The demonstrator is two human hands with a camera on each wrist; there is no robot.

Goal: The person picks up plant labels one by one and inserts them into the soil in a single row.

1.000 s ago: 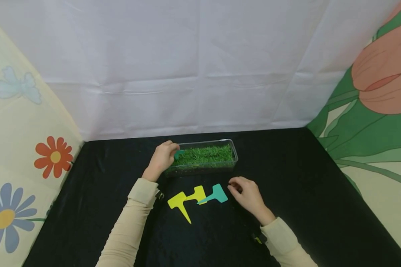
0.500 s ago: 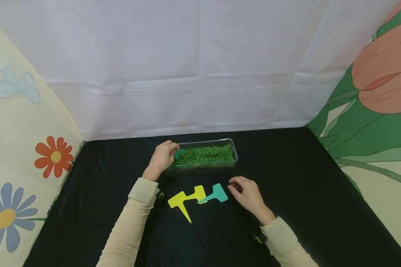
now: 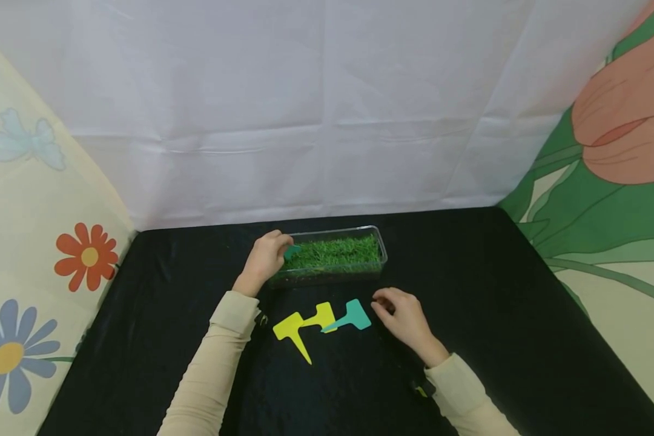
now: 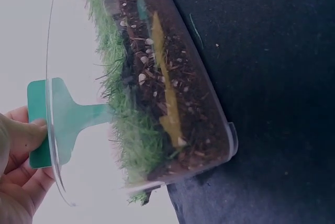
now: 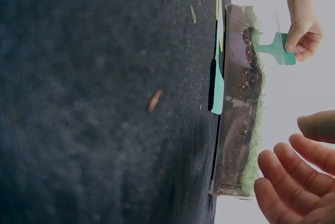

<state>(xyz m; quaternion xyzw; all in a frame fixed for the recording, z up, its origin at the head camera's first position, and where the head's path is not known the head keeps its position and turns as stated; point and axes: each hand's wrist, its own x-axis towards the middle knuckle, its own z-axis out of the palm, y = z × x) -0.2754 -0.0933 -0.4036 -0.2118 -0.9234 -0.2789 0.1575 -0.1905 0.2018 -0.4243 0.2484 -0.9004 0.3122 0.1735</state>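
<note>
My left hand (image 3: 266, 257) pinches the wide head of a teal T-shaped plant label (image 4: 67, 110) between thumb and fingers. The label stands upright at the left end of a clear plastic planter (image 3: 384, 257), its stem running down into the grass (image 3: 335, 253). Dark soil (image 4: 193, 93) with white specks shows through the planter's wall. My right hand (image 3: 406, 318) is held in front of the planter with loosely bent fingers and nothing in them. Just left of it lies another teal plant label (image 3: 358, 316), its tip overlapping a yellow label (image 3: 324, 315). A second yellow label (image 3: 290, 327) lies further left.
A black cloth (image 3: 496, 315) covers the table. Behind it hangs a white sheet (image 3: 327, 121), with flower-printed panels (image 3: 33, 242) at both sides. A few small scraps (image 5: 155, 100) lie on the cloth.
</note>
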